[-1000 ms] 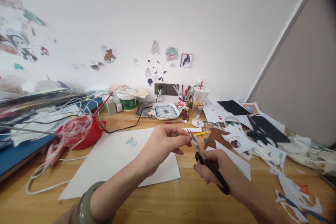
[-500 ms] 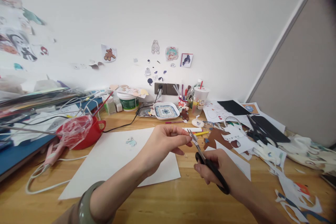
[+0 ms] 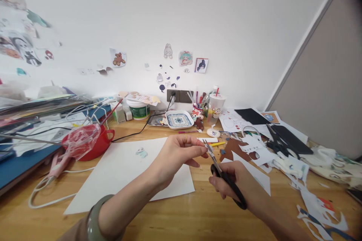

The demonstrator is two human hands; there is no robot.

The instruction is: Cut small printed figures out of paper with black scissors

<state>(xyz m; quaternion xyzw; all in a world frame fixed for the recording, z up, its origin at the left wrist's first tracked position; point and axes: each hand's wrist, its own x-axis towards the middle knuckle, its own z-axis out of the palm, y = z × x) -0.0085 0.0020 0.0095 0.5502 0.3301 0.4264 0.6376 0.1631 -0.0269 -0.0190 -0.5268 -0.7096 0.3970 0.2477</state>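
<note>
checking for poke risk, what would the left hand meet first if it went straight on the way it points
Most likely the silver metal blades of the black-handled scissors in the right hand, just past the fingertips of the left hand; depth is unclear, so they may already touch.

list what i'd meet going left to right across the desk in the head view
Red pot, pale blue cutout, left hand, black-handled scissors held in the right hand, second pair of scissors, orange-marked paper scrap.
</note>
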